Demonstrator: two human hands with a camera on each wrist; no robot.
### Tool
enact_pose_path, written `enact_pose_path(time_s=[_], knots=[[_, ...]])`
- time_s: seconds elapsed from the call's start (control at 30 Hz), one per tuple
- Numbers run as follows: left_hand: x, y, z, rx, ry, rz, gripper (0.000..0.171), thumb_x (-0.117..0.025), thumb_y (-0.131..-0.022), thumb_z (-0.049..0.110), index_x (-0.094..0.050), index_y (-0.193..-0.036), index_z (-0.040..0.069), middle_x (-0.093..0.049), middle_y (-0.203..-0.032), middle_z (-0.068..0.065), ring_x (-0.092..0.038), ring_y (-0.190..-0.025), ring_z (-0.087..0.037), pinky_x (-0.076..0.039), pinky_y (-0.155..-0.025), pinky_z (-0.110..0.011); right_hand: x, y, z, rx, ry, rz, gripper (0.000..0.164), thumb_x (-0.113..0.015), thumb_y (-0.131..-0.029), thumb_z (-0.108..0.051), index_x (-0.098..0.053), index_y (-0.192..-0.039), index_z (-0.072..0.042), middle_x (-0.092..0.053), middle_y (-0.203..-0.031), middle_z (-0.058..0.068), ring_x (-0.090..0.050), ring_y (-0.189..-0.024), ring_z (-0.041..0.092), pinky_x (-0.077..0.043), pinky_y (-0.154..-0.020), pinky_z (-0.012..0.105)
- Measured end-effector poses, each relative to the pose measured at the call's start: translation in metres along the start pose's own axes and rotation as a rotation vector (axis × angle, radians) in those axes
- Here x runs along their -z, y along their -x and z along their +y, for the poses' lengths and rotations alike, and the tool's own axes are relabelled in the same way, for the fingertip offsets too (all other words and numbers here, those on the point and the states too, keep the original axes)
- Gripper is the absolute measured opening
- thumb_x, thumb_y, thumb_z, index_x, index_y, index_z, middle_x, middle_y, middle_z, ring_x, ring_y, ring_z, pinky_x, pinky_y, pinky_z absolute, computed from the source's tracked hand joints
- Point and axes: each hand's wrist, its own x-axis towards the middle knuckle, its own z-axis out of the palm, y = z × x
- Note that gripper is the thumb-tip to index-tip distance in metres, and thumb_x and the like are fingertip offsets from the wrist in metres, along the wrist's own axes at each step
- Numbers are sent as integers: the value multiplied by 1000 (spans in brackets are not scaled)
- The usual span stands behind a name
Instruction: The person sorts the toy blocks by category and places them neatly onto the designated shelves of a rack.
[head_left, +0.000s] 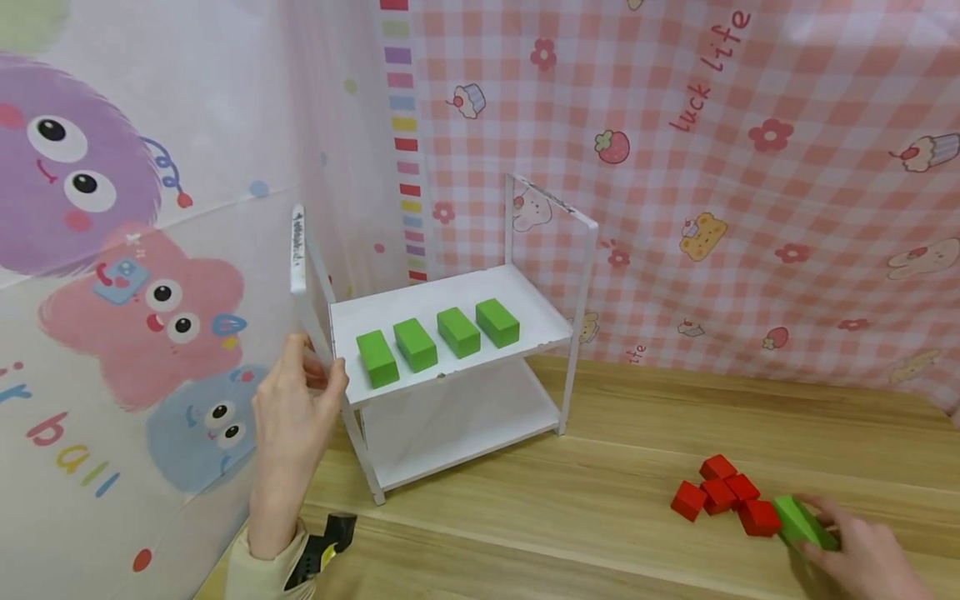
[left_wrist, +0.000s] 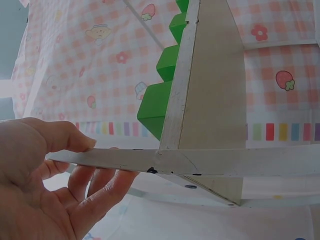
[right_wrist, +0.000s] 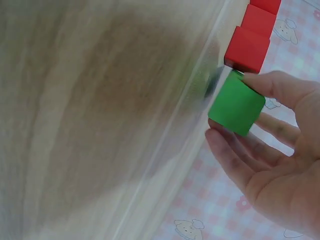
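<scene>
A white two-tier shelf [head_left: 450, 450] stands at the left of the wooden table. Its upper board carries several green blocks [head_left: 458, 332] in a slanting row. My left hand [head_left: 296, 408] holds the shelf's near left upright; the left wrist view shows the thumb on one side of this white post [left_wrist: 115, 159] and the fingers on the other. At the lower right, my right hand [head_left: 862, 546] grips another green block [right_wrist: 236, 104] between thumb and fingers. That block's far end is beside a red block [head_left: 760, 518]; whether they touch, I cannot tell.
Several more red blocks [head_left: 718, 495] lie clustered left of my right hand on the wooden table [head_left: 600, 508]. A pink checked cloth [head_left: 675, 208] hangs behind the shelf. A white cartoon-printed cloth [head_left: 225, 208] hangs close along the left side.
</scene>
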Motion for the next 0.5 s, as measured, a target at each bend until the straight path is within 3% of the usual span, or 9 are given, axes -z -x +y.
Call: enact_pose_path(time_s=[0.17, 0.3, 0.4, 0.5], knots=[[1, 0, 1, -2, 0, 0, 21, -63, -83, 3, -52, -99, -4, -61, -71, -17, -63, -63, -34, -47, -57, -45, 5, 1, -8, -46, -51, 73, 55, -68, -81, -17, -49, -127, 7, -62, -103, 35, -63, -79, 35, -51, -60, 44], [1, 0, 1, 5, -4, -1, 21, -63, -83, 4, -51, -99, -3, -61, -71, -17, -63, -63, -33, -47, -57, -45, 9, 1, -17, -2, -55, 205, 47, -69, -81, -11, -54, -123, 6, -60, -106, 37, -63, -78, 39, -50, -58, 47], [1, 0, 1, 11, -8, -3, 21, -63, -83, 4, -51, -99, -3, -61, -71, -16, -64, -63, -33, -47, -58, -44, 10, 0, -25, 81, -52, 332, 42, -73, -76, -4, -60, -115, 4, -63, -102, 35, -64, -73, 36, -51, -55, 43], [1, 0, 1, 12, -6, -5, 21, -63, -83, 4, -52, -99, -3, -61, -71, -16, -63, -63, -33, -46, -58, -44, 11, -4, -33, 177, -43, 454, 42, -78, -68, -2, -64, -109, 0, -67, -94, 29, -63, -66, 17, -49, -50, 29]])
